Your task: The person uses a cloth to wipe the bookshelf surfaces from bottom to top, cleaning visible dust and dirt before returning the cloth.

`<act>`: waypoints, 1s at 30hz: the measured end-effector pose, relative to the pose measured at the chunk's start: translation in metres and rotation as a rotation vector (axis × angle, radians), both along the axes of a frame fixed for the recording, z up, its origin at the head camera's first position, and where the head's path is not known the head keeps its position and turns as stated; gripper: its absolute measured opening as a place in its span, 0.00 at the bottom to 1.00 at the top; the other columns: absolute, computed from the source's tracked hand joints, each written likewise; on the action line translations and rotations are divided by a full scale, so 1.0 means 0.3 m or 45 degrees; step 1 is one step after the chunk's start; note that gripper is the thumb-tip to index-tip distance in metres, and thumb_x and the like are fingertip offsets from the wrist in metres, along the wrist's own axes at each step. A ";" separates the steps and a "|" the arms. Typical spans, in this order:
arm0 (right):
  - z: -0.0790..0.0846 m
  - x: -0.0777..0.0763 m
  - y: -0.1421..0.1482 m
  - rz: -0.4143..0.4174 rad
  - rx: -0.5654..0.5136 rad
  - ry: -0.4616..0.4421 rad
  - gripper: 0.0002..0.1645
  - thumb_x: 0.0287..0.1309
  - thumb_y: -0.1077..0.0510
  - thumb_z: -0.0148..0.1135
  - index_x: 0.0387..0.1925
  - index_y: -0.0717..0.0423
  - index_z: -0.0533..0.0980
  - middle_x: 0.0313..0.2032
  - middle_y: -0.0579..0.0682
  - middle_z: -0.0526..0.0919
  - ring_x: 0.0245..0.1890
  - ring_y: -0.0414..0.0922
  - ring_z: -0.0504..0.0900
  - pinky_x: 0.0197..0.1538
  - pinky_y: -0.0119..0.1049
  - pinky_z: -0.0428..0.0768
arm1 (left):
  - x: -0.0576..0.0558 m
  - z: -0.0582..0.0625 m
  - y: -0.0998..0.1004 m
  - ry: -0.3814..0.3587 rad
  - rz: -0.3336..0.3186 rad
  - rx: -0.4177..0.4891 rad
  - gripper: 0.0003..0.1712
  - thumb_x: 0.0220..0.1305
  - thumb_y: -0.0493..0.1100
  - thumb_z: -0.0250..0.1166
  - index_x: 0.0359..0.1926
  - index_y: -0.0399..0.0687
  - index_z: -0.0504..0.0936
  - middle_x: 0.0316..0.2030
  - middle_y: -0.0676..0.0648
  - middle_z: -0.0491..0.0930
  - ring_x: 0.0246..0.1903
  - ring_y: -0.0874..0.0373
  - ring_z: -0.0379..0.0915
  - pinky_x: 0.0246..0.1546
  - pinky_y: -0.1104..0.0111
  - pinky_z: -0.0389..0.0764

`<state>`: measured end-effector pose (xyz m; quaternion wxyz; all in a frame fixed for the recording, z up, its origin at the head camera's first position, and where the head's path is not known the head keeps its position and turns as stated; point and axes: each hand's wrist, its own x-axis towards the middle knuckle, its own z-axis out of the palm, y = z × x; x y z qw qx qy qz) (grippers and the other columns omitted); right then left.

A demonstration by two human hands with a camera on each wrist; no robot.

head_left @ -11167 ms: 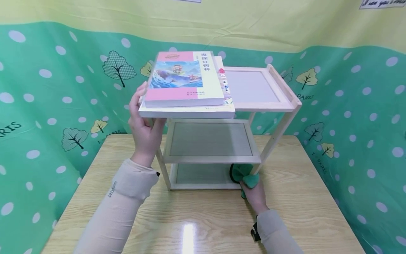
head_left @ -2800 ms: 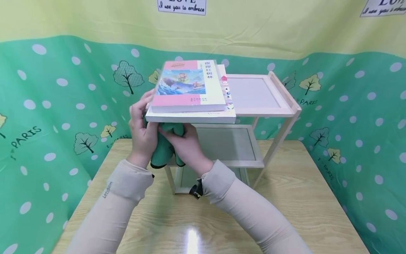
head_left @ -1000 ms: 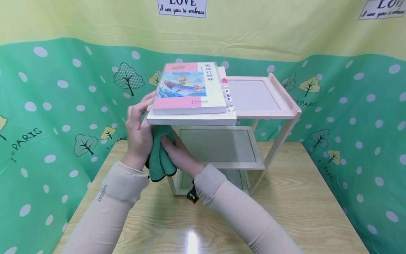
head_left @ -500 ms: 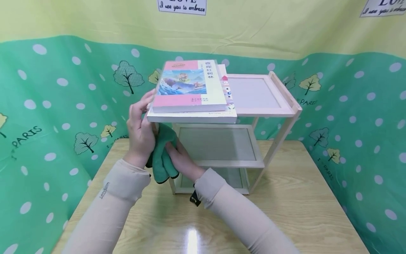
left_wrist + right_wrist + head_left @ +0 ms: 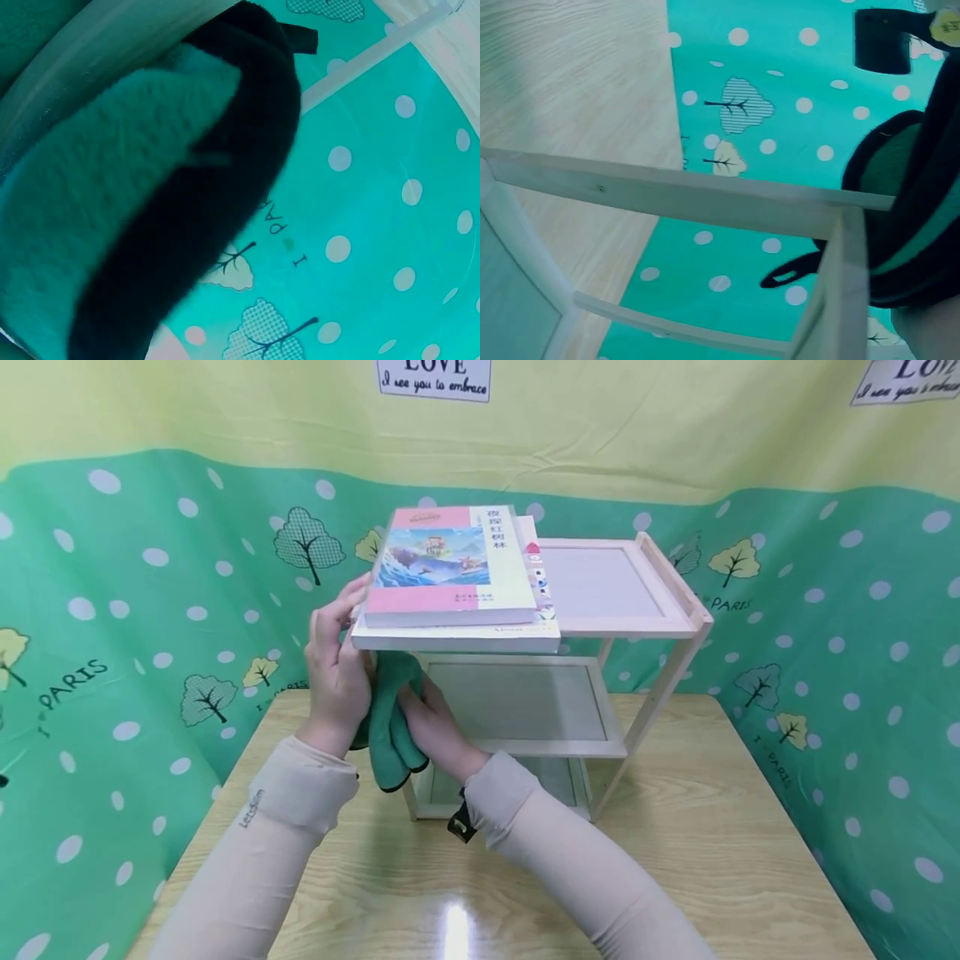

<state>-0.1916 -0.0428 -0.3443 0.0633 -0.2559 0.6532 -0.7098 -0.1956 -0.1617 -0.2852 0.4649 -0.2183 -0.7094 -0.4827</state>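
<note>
A pale three-tier wooden shelf rack (image 5: 581, 747) stands on the table. Two stacked books (image 5: 442, 602), the upper one pink and cream, lie at the left of its top tier. My left hand (image 5: 337, 672) grips the rack's upper left end, its fingers beside the books' left edge. Just below, my right hand (image 5: 435, 722) holds a green cloth (image 5: 390, 735) with black edging around the left front leg. That leg is mostly hidden behind cloth and hands. Fuzzy green cloth fills much of the left wrist view; its black loop (image 5: 791, 270) shows in the right wrist view.
The wood-grain table (image 5: 697, 827) extends in front and to both sides of the rack. A green and yellow curtain (image 5: 840, 610) with dots and trees hangs close behind and beside it. The rack's top tier (image 5: 600, 581) shows bare at the right.
The right hand and cloth have gone from the low right front leg to the upper left front leg, then slightly down. The left hand stays by the books, which lie as before.
</note>
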 end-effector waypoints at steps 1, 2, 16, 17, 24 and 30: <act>0.005 0.000 0.000 -0.009 0.007 0.011 0.20 0.77 0.52 0.36 0.54 0.62 0.67 0.45 0.55 0.76 0.41 0.36 0.74 0.50 0.31 0.74 | -0.001 -0.001 0.000 0.005 -0.010 0.006 0.23 0.66 0.42 0.46 0.56 0.39 0.75 0.62 0.44 0.76 0.62 0.48 0.73 0.41 0.76 0.69; 0.011 -0.001 -0.001 -0.016 0.010 0.022 0.20 0.77 0.52 0.36 0.53 0.63 0.68 0.44 0.56 0.75 0.41 0.37 0.74 0.50 0.31 0.74 | -0.002 -0.001 0.000 0.009 -0.019 0.012 0.22 0.66 0.42 0.46 0.56 0.38 0.75 0.62 0.44 0.76 0.62 0.49 0.73 0.44 0.76 0.71; 0.132 -0.015 -0.005 -0.139 -0.014 0.049 0.13 0.74 0.55 0.39 0.30 0.52 0.63 0.25 0.44 0.64 0.24 0.38 0.67 0.34 0.29 0.69 | -0.010 0.000 0.005 0.002 0.022 0.025 0.21 0.65 0.44 0.49 0.55 0.45 0.78 0.62 0.47 0.78 0.50 0.64 0.64 0.44 0.74 0.65; 0.131 -0.015 -0.004 -0.135 0.004 0.038 0.13 0.74 0.55 0.39 0.31 0.54 0.63 0.27 0.45 0.65 0.26 0.39 0.67 0.35 0.29 0.69 | -0.011 0.001 0.006 0.003 0.021 0.023 0.21 0.65 0.44 0.49 0.55 0.45 0.78 0.62 0.47 0.78 0.48 0.66 0.63 0.43 0.73 0.64; 0.103 -0.009 -0.003 -0.092 0.055 -0.018 0.25 0.78 0.51 0.33 0.67 0.58 0.63 0.62 0.56 0.72 0.56 0.44 0.72 0.63 0.36 0.69 | -0.018 0.000 0.009 0.025 -0.002 0.022 0.20 0.66 0.43 0.48 0.55 0.45 0.77 0.62 0.45 0.78 0.58 0.54 0.64 0.46 0.72 0.66; 0.063 -0.006 -0.011 -0.073 0.079 -0.052 0.28 0.79 0.48 0.33 0.72 0.53 0.59 0.61 0.57 0.73 0.57 0.45 0.73 0.65 0.41 0.70 | -0.019 -0.007 0.009 0.033 -0.017 0.044 0.19 0.66 0.42 0.48 0.54 0.43 0.76 0.61 0.43 0.77 0.62 0.50 0.64 0.47 0.73 0.67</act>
